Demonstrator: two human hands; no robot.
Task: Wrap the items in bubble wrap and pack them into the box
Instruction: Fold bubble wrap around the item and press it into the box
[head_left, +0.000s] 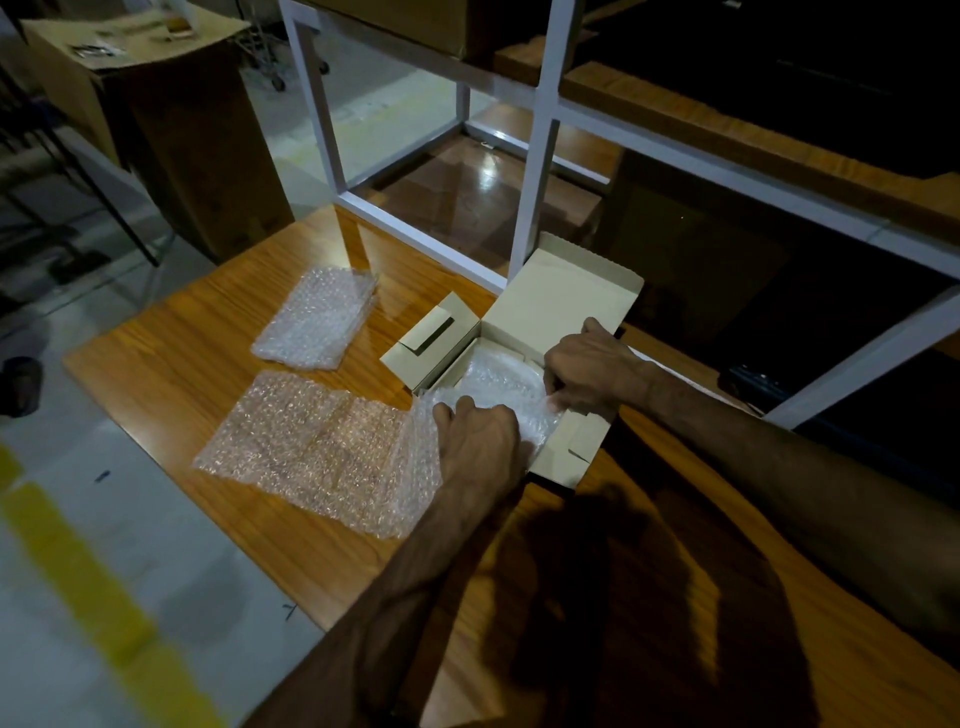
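Bubble wrap covers a bundle lying inside the open box, which sits on the wooden surface toward its right side. Nearest the camera, two bare forearms reach forward from the bottom edge and throw a dark shadow across the wood. The left hand rests at the near left corner of the box, fingers curled down onto the wrap where it spills over the box wall; whether this grip pinches the film or only presses it cannot be told. The right hand comes in from the right over the box's side wall, its fingers bent down and closed on the edge of the wrapped bundle. What the wrap holds is hidden under the film. To the left of the hands, a flat sheet of bubble wrap lies spread on the surface, its right end lifting up against the box beside the left hand. Farther back and to the left, a second, folded piece lies apart from the first. The box's lid stands open at the rear, and a side flap folds out to the left. Behind the box rises a white metal frame. Beyond it, at far left, a large brown carton stands on the floor.
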